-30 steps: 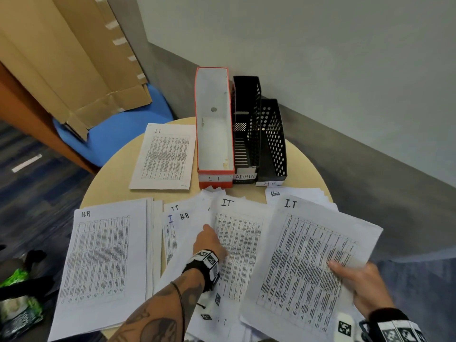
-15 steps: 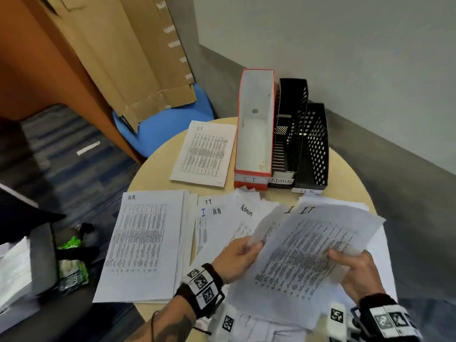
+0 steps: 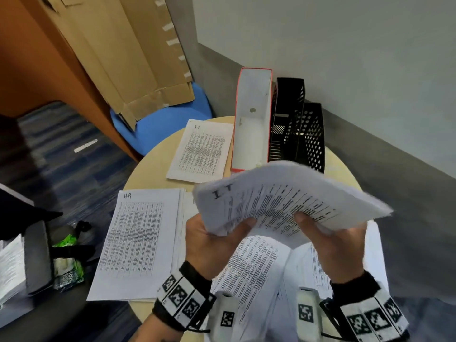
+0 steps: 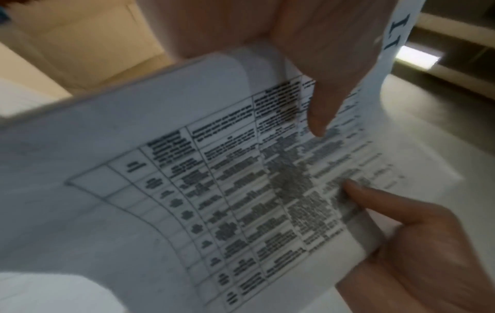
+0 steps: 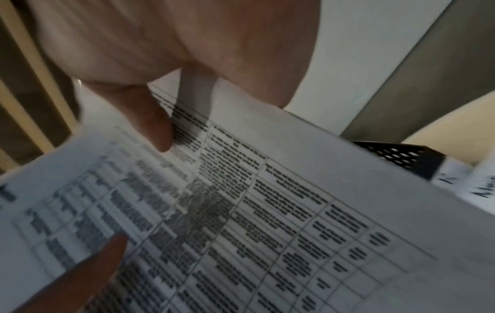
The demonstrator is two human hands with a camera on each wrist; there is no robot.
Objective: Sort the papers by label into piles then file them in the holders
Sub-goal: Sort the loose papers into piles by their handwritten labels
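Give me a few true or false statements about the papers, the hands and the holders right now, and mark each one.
1. Both hands, left hand and right hand, hold the IT sheets. True.
2. The red holder is full of papers. False: no papers show inside it.
3. The HR pile lies flat on the table. True.
4. The held sheets rest flat on the table. False: they are lifted and bent.
5. The two black holders stand left of the red one. False: right.

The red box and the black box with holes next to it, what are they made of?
The red holder looks like cardboard: flat matte white walls inside, thin red edges. The black holder looks like hard plastic or maybe metal mesh; its walls are full of round holes with a slight shine. I cannot tell which for sure.
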